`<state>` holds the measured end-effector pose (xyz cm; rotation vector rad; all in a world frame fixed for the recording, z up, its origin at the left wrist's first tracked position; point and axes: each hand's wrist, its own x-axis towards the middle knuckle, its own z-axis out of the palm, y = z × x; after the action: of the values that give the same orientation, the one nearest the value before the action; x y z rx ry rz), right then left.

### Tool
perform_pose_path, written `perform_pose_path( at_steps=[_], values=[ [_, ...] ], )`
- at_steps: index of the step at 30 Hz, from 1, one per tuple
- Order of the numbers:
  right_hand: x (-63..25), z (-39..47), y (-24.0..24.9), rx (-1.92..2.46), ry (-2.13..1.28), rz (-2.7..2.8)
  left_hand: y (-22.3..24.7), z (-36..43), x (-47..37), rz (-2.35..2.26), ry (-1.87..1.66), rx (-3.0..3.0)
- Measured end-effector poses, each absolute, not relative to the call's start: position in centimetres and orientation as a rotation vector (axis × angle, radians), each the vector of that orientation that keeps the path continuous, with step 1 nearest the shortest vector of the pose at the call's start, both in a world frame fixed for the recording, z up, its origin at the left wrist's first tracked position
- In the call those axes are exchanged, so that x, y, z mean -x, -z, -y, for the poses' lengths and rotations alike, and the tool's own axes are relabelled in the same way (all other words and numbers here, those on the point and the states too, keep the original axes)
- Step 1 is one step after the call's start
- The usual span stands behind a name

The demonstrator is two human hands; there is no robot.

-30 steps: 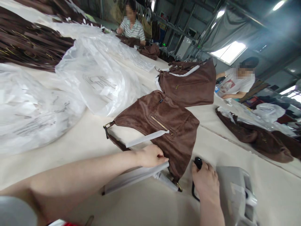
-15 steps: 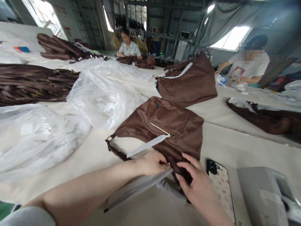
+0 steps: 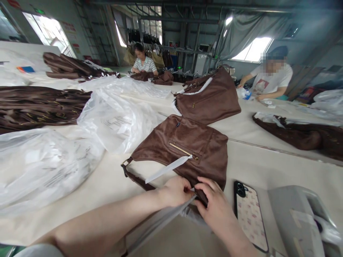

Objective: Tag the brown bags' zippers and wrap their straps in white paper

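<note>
A brown bag lies on the pale table, its gold zipper facing up and a white strip tied to the zipper's end. At the bag's near edge, my left hand pinches the end of a long greyish-white wrapping strip. Close beside it, my right hand has its fingers curled on the bag's near corner and the strip's end; what lies between its fingertips is partly hidden. The bag's strap runs under my left forearm.
A phone and a grey tape dispenser are at right. Beyond the bag is another brown bag. Clear plastic bags and stacked brown straps lie left. Two people work across the table.
My right hand has moved left, closer to my left hand, and its spread fingers have drawn together at the strip's end. The view has shifted slightly.
</note>
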<state>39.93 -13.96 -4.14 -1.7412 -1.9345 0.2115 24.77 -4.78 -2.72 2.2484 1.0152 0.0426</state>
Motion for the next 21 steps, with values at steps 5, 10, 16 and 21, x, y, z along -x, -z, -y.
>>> perform_pose_path(
  at_steps=[5, 10, 16, 21],
  values=[
    [-39.5, 13.7, 3.9, 1.762, -0.149, 1.985, 2.0, 5.8, -24.5, -1.029, -0.078, -2.534],
    [-39.5, 13.6, 4.0, 1.774, -0.101, 1.966, 1.2, 6.9, -23.9, -0.937, -0.107, -2.7],
    [-39.5, 13.5, 4.1, 1.741, -0.03, 1.949, 0.9, 8.2, -24.0, -0.888, 0.044, -2.781],
    [-39.5, 13.6, 3.9, 1.674, -0.014, 1.978, 0.9, 6.7, -23.7, -0.977, -0.11, -2.438]
  ],
)
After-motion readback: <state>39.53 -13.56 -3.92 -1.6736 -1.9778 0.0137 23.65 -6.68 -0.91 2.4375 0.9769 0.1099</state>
